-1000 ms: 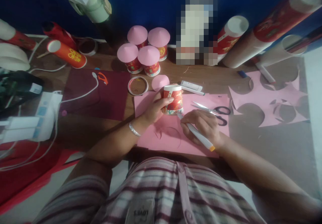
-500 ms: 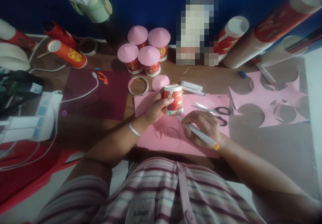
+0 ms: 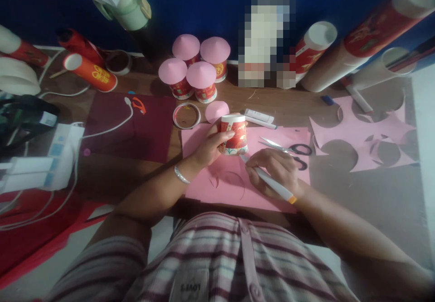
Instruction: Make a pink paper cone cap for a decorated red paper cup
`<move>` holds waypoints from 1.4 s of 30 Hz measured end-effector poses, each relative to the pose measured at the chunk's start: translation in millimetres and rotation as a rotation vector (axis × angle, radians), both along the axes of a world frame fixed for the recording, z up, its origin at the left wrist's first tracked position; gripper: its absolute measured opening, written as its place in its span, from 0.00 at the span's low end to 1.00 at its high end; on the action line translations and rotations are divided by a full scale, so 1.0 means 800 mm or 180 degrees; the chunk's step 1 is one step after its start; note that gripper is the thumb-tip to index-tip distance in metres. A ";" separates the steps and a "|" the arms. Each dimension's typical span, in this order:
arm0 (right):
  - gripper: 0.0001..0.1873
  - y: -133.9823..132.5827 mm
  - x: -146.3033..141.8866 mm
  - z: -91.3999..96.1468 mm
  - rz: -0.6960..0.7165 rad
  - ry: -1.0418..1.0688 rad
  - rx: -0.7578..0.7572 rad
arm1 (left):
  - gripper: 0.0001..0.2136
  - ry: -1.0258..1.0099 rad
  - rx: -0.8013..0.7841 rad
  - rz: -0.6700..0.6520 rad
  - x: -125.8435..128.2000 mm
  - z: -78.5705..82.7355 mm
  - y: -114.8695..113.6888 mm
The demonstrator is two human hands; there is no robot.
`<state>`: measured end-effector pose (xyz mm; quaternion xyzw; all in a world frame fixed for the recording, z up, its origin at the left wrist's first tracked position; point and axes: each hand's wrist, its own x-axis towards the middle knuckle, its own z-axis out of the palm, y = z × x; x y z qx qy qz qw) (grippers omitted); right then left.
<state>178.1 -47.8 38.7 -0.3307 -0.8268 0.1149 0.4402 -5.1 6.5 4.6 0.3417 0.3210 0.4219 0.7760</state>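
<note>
A red patterned paper cup [image 3: 235,134] stands upside down on a pink paper sheet [image 3: 272,193]. My left hand [image 3: 210,146] is wrapped round the cup's left side and holds it down. My right hand [image 3: 277,168] grips a white pen [image 3: 272,182] with an orange end. The pen's tip touches the sheet at the cup's lower right rim. Curved pen lines [image 3: 234,179] show on the sheet in front of the cup.
Scissors [image 3: 288,149] lie on the sheet right of the cup. Several pink-capped cups [image 3: 195,66] stand behind, with a tape roll [image 3: 186,115], a pink disc [image 3: 216,110] and a glue stick [image 3: 258,115]. Cut-out pink paper [image 3: 360,134] lies right. Cables and chargers [image 3: 50,157] sit left.
My right hand has turned slightly, swinging the pen's orange end a little right and down. The cup and my left hand stay put.
</note>
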 end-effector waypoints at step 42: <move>0.09 -0.004 -0.002 -0.001 0.0034 -0.0117 0.0079 | 0.22 0.0116 0.0026 -0.0014 0.000 -0.003 0.000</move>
